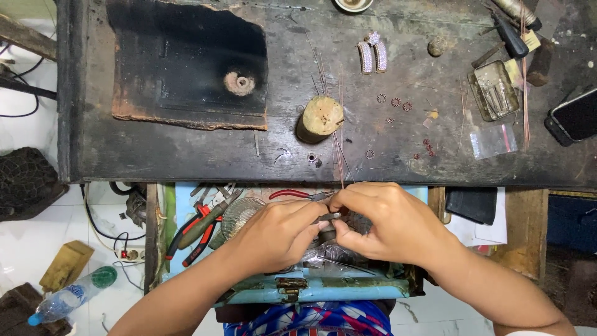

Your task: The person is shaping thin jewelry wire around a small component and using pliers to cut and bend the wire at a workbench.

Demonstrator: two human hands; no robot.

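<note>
crowding the hands (336, 227): red pliers (199, 227), wooden stump (320, 118), thin wires (339, 149).

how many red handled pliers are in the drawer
3 that I can see. Two pliers lie crossed at the drawer's left side, and one lies along the back edge, just above the left hand. More may be hidden beneath the hands.

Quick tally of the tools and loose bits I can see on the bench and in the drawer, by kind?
Red-handled pliers: 3
Small ring-shaped pieces: 3 in a row, perhaps more further off
Wooden stump: 1
Phone: 1
Metal tin: 1
Total: 9
</note>
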